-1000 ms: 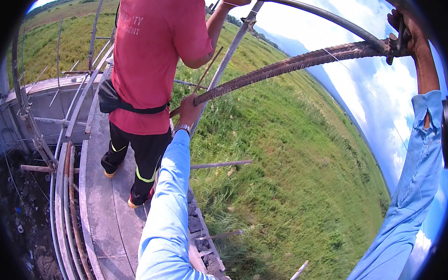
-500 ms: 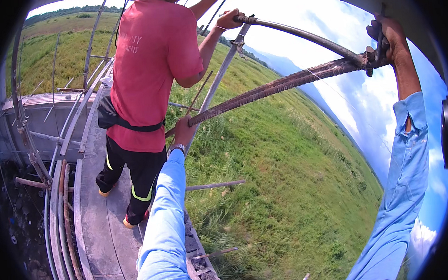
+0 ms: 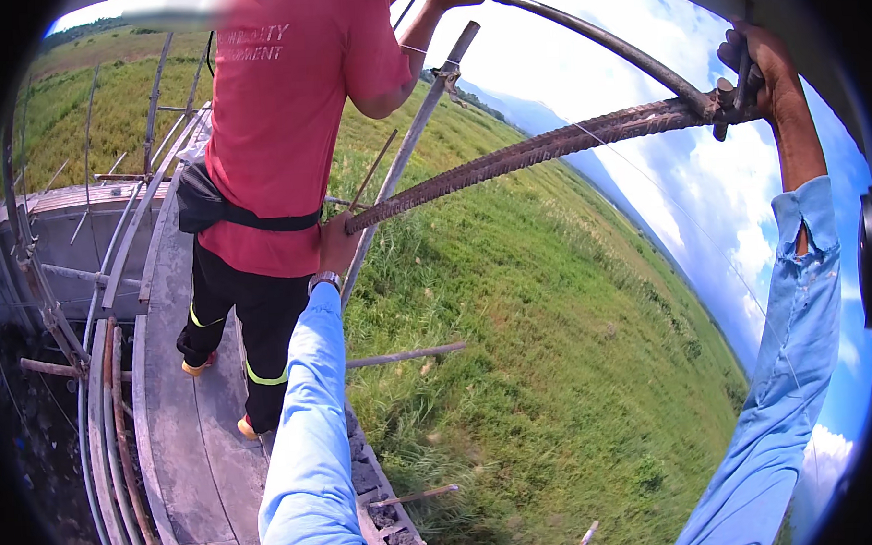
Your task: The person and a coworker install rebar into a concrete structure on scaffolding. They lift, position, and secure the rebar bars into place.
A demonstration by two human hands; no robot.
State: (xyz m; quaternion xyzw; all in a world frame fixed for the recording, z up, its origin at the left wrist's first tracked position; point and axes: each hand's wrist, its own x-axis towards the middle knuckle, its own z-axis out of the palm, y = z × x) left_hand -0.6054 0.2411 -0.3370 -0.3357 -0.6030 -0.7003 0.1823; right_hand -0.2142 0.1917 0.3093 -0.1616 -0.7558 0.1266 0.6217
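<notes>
A rusty ribbed steel bar (image 3: 537, 152) slants up from left to right in front of me. My left hand (image 3: 338, 243) is closed around its lower end, next to the co-worker's hip. Up at the right, my right hand (image 3: 772, 61) is closed on a short dark metal bar (image 3: 744, 58) at the joint where several metal pieces meet. A smooth metal pipe (image 3: 596, 38) runs from that joint to the hand of a co-worker (image 3: 282, 114) in a red shirt. What exactly joins the pieces is too cluttered to tell.
The co-worker stands on a narrow concrete ledge (image 3: 186, 416). Poles and planks (image 3: 105, 428) line its left side above a dark drop. A slanting pole (image 3: 408, 163) rises beside the co-worker, with a grassy field (image 3: 553, 336) below. A concrete edge (image 3: 821, 28) hangs overhead.
The co-worker and the ledge sit further left and higher in view. My left hand, still on the ribbed bar, has shifted slightly left; my right hand keeps its grip.
</notes>
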